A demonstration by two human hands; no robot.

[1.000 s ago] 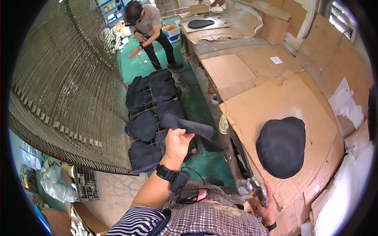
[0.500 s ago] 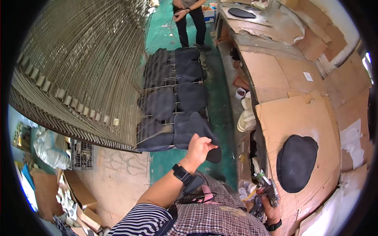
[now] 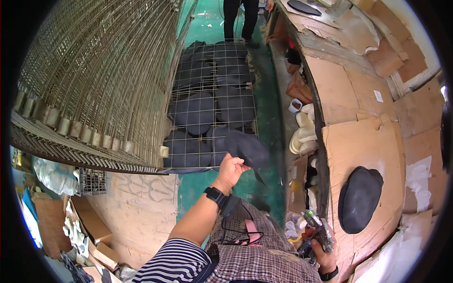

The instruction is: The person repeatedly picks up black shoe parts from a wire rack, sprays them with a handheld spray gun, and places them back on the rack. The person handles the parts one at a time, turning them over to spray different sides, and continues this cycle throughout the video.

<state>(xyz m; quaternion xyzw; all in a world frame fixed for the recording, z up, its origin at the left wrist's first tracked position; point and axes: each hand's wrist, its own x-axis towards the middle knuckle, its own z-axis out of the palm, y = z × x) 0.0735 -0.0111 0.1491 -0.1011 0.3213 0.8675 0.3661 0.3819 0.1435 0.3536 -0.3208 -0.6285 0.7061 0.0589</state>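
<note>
My left hand (image 3: 232,170) pinches the near edge of a dark, rounded fabric-like piece (image 3: 247,147), which droops at the near right corner of the rack's wire shelf. Under the wire grid (image 3: 214,111) lie several similar dark pieces (image 3: 194,112) in two rows. My right hand (image 3: 323,249), low at the right, is wrapped around a metal spray gun (image 3: 322,234) with a green-banded fitting. Another dark oval piece (image 3: 361,200) rests on the cardboard-covered bench, beyond the spray gun and to its right.
A tall rack of many raised wire shelves (image 3: 108,80) fills the left. The bench's cardboard (image 3: 351,137) runs along the right, with pale shoe-shaped forms (image 3: 304,132) below it. Another person (image 3: 240,21) stands at the far end. Cardboard boxes (image 3: 96,226) sit at lower left.
The wire grid shows sharply over the dark pieces, where its bars were blurred before. The piece in my left hand has swung outward to the right. The spray gun stays in my right hand.
</note>
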